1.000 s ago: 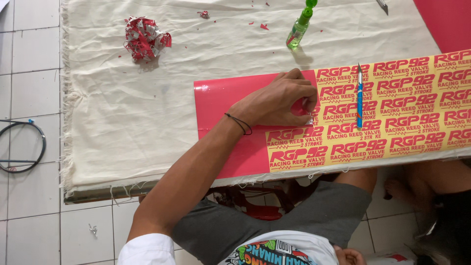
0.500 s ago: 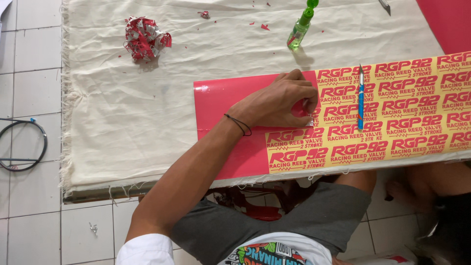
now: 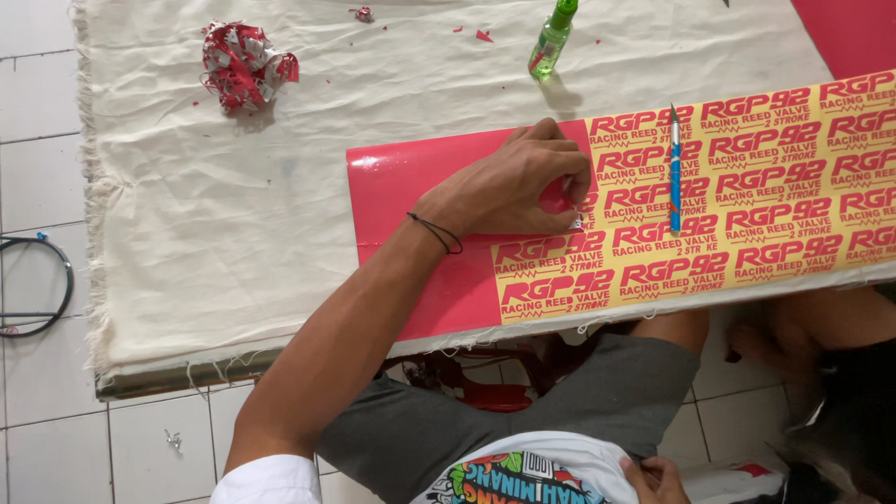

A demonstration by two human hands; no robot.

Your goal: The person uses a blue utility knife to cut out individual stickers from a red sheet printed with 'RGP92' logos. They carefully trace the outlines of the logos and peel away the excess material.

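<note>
Worktop (image 3: 187,308): low, covered by a frayed cream cloth (image 3: 233,187); white tiled floor (image 3: 37,121) around it.
Sheet (image 3: 420,187): glossy red, printed yellow stickers across its right part, lying near the front edge.
Left hand (image 3: 513,187): on the sheet, fingers curled, thumb and fingertips pinching a red sliver at the stickers' left edge.
Right hand (image 3: 658,478): low by the shirt; grip cannot be told.
Knife (image 3: 674,173): blue, just right of the left hand, on the stickers.
Bottle (image 3: 553,39): green, behind.
Scraps (image 3: 245,63): crumpled red wad, far left.
</note>
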